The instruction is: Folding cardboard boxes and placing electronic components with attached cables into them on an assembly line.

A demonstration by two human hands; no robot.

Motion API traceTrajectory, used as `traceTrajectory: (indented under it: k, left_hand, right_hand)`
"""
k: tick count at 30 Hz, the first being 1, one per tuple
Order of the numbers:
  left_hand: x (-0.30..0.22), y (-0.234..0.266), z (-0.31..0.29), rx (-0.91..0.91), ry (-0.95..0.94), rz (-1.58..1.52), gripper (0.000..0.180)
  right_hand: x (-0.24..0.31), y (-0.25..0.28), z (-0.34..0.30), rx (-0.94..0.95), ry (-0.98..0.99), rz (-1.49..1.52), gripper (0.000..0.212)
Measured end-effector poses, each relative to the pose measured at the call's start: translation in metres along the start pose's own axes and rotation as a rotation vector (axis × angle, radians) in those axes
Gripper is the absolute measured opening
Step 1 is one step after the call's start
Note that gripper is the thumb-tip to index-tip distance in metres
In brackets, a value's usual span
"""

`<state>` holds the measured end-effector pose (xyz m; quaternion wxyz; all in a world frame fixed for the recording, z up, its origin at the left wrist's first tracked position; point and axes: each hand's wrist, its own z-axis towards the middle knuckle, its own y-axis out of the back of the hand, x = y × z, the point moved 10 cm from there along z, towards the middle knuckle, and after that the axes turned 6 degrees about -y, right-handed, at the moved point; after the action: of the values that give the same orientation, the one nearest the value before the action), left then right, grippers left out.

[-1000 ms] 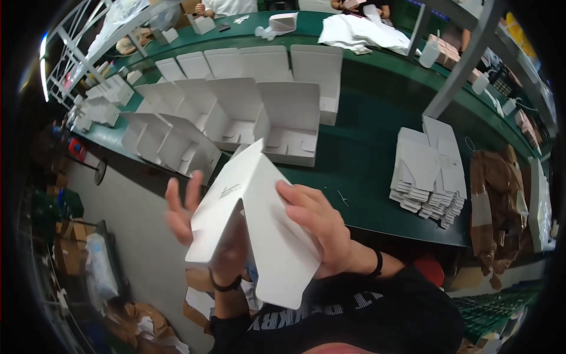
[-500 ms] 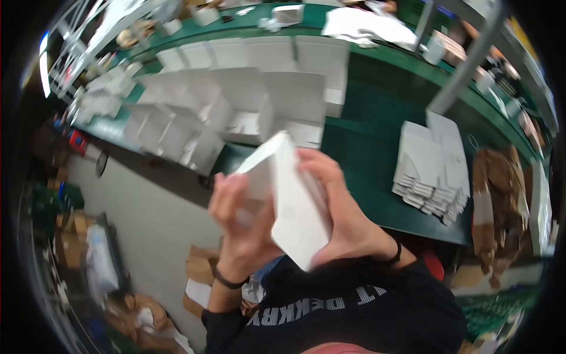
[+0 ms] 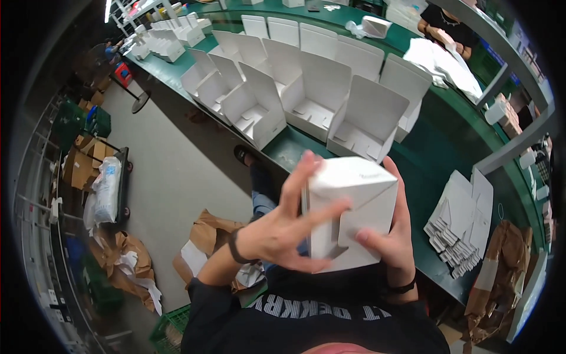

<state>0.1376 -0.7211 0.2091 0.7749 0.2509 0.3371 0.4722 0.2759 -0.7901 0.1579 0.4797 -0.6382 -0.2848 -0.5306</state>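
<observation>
Between my hands, in front of my chest, is a white cardboard box [image 3: 365, 203], opened out into its square shape and tilted. Folded flaps with a dark slit show on the face turned toward me. My right hand [image 3: 394, 239] grips its right side, thumb on that flapped face. Around the left side is my left hand [image 3: 283, 230], its fingers spread over edge and flaps and slightly blurred. Just beyond, on the green table, rows of white boxes with raised lids [image 3: 318, 88] stand side by side.
Flat folded white cartons [image 3: 457, 221] are stacked on the table at right, beside crumpled brown paper [image 3: 501, 265]. A grey metal post [image 3: 513, 144] rises behind them. Across the table a person [image 3: 451, 29] handles something pale. A loaded cart [image 3: 109, 189] stands on the floor at left.
The box has turned so its flapped face now points at me, and my left hand has shifted onto that face. My view has swung left, moving the scene rightward.
</observation>
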Motion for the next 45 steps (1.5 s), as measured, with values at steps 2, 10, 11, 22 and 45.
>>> traceTrajectory:
  k: [2, 10, 11, 22, 45]
  left_hand:
    - [0.012, 0.016, -0.004, -0.113, 0.072, -0.358, 0.105]
    - [0.013, 0.035, -0.025, -0.061, 0.039, -0.047, 0.092]
    - [0.015, 0.036, -0.034, -0.053, 0.048, -0.049, 0.092]
    - [0.117, -0.030, -0.193, -0.177, 0.733, 0.202, 0.069]
    - [0.054, -0.118, -0.020, -0.531, 0.404, -0.699, 0.053]
  right_hand:
    - [-0.001, 0.009, 0.001, -0.034, -0.001, 0.021, 0.118]
    - [-0.015, -0.026, 0.036, 0.193, -0.070, -0.104, 0.106]
    - [-0.017, -0.034, 0.036, 0.234, -0.042, -0.127, 0.105]
    - [-0.082, -0.159, 0.078, 0.133, 0.680, -1.485, 0.047]
    - [0.121, 0.307, -0.097, -0.604, -0.266, -1.371, 0.060]
